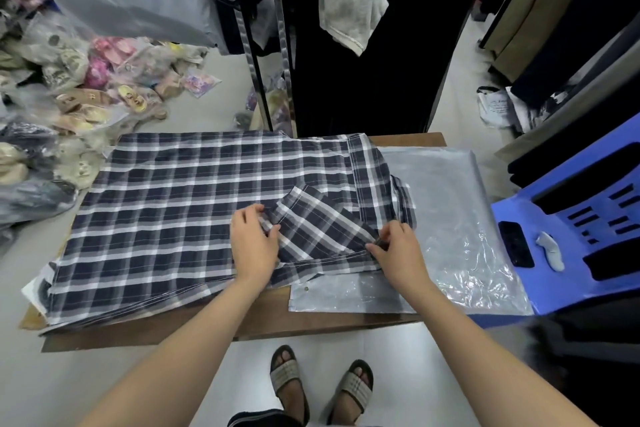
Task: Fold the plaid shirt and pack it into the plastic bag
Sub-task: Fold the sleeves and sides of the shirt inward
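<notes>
A navy-and-white plaid shirt (166, 211) lies spread flat across a low brown board (263, 326), back side up. One short sleeve is folded inward over the shirt's body near its right end. My left hand (254, 246) pinches the sleeve's hem edge. My right hand (398, 250) grips the sleeve fabric at the shoulder side. Clear plastic bags (450, 246) lie flat in a stack on the right part of the board, partly under the shirt's collar end.
A blue plastic stool (568, 253) on the right holds a black phone (516, 248) and a small pale object (550, 250). Bagged slippers (86, 87) pile up on the floor at the left. A black metal rack (256, 45) with hanging clothes stands behind the board. My sandalled feet (322, 388) are below.
</notes>
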